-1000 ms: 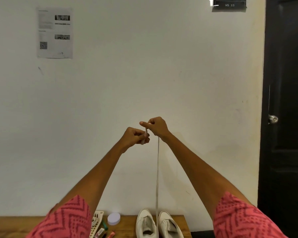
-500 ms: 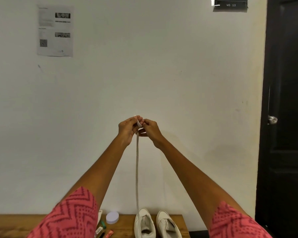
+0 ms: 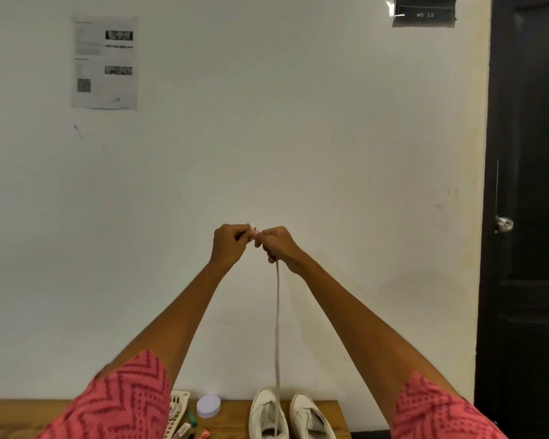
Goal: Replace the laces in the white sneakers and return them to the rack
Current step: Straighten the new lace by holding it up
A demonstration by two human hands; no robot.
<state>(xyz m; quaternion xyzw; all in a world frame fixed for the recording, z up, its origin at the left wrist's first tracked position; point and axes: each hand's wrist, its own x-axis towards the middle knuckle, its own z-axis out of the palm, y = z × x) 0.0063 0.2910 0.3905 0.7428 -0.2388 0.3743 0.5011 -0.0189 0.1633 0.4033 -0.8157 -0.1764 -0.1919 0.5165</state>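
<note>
We judged that the main risk at this moment was to lose the lace [image 3: 277, 327]: both hands pinched it only at its top, so a small slip of the fingers could let it fall back on the sneakers [image 3: 290, 415] or behind the bench [image 3: 232, 419]. A second risk, in our opinion, was that a hard upward pull would drag or tip the left sneaker [image 3: 268, 413], because the lace ran down in a nearly straight line to this shoe; we could not tell if it was threaded in the eyelets or only hung in front of them. A twist in the lace could also make the threading uneven later. About the pose, we held both arms stretched forward and raised, with the hands close together in front of the wall. Our left hand [image 3: 230, 245] had its fingers curled and pinched the pale end of the lace near the top. Our right hand [image 3: 278, 245], almost touching the left one, was closed around the lace just below, and the lace left it downward. The two sneakers stood side by side on the bench, against the wall, well below the hands.
</note>
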